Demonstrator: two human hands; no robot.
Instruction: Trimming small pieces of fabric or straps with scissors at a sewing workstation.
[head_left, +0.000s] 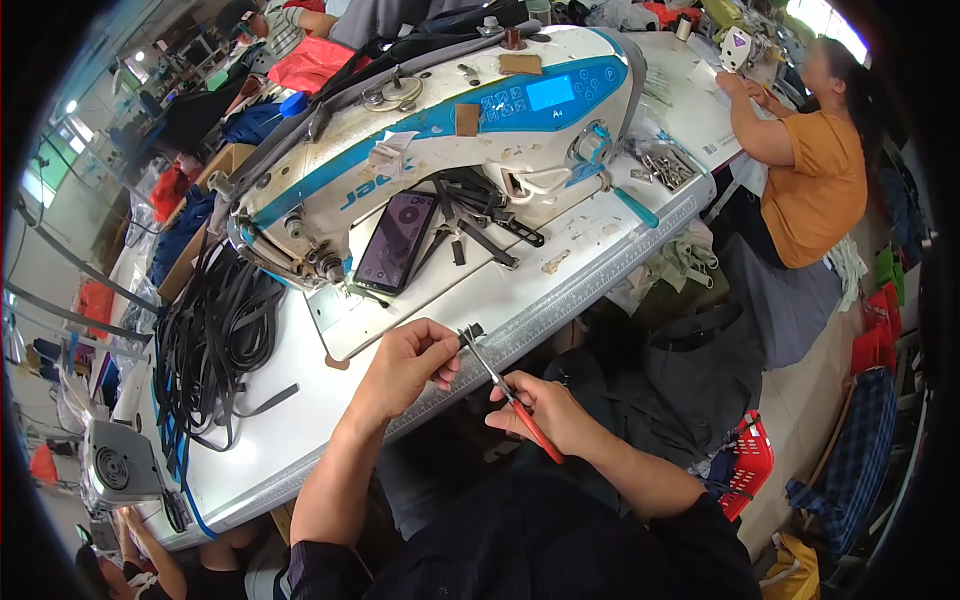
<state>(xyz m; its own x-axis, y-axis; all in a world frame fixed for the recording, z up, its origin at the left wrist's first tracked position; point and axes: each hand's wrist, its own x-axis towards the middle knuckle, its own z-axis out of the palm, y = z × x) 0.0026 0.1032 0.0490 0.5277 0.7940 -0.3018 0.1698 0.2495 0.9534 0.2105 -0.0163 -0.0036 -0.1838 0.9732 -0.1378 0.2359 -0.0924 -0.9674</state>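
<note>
My left hand (414, 365) pinches a small black strap piece (471, 332) above the table's front edge. My right hand (541, 414) holds red-handled scissors (534, 431), whose blade tips reach the black piece beside my left fingertips. Beyond both hands stands a white and blue Jack sewing machine (435, 135). A smartphone (396, 241) with its screen lit leans by the needle end. Short black strap pieces (484, 240) lie to the right of the phone, under the machine arm. A large bundle of black straps (217, 337) rests on the left of the table.
A metal ruler strip (555, 306) runs along the table's front edge. A teal-handled tool (636, 208) and a tray of metal parts (667, 171) lie at the right. A co-worker in an orange top (817, 172) sits beyond. Dark cloth (682, 375) hangs at right, near a red basket (750, 465).
</note>
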